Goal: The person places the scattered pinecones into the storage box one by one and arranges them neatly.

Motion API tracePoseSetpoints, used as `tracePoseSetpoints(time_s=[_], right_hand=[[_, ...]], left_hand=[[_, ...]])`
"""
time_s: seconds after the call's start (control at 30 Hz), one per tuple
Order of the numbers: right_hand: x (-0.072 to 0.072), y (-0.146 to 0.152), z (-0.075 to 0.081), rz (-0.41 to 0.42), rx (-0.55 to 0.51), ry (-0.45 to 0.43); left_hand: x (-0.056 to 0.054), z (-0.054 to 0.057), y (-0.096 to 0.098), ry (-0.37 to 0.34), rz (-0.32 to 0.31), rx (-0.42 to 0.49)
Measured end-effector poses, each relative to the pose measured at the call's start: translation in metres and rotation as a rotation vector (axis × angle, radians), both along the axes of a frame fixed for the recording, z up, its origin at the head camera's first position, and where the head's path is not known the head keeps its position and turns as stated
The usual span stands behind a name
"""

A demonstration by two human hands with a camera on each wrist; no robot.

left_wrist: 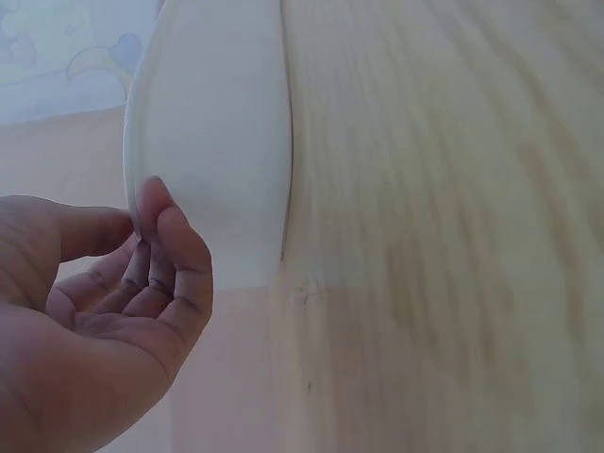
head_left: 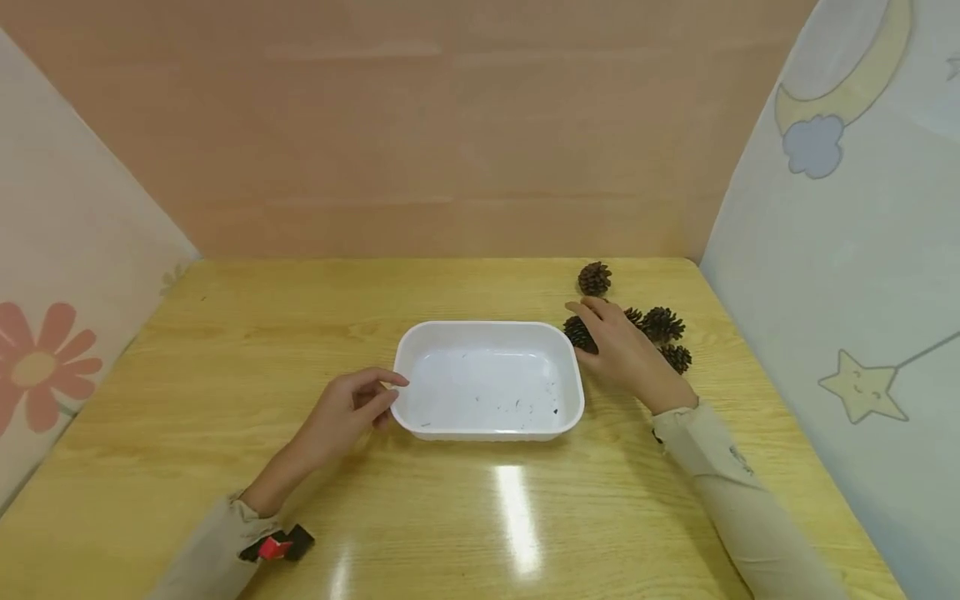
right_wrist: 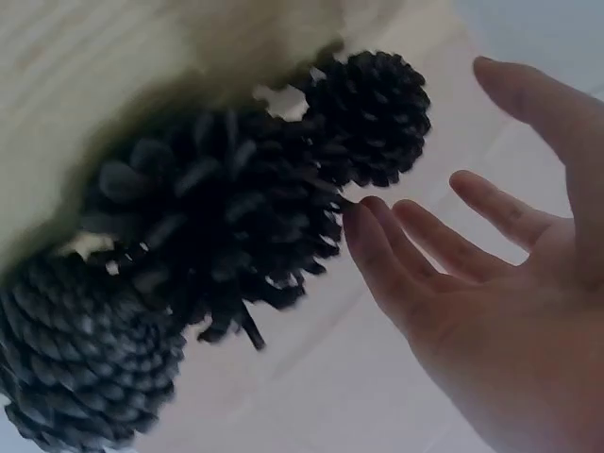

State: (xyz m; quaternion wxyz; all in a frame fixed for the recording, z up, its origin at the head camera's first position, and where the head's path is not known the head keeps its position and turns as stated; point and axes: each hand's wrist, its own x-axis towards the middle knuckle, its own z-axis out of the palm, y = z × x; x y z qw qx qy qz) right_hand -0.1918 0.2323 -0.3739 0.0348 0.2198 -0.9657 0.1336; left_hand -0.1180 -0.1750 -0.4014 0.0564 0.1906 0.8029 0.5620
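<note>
A pine cone lies beside the right hand's fingers

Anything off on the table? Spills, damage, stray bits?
Yes, stray bits: small dark specks are scattered on the floor of the white tray, mostly toward its right front. It otherwise looks bare, so they stand out; possibly shed by the pine cones. No other spill or damage stands out.

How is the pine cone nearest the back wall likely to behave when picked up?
That pine cone looks rounded, so it may roll if nudged. Its rough, scaly surface probably won't slip, and its open, woody build suggests light weight.
</note>
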Motion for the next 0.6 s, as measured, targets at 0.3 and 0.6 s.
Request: tracePoseSetpoints(time_s=[0.3, 0.6], right_hand=[[-0.007, 0.001, -0.012, 0.028, 0.012, 0.059], [-0.007, 0.002, -0.007, 0.013, 0.003, 0.021]], left_hand=[[0.003, -0.01, -0.006, -0.091, -0.032, 0.175], [0.004, -0.013, -0.002, -0.077, 0.065, 0.241]])
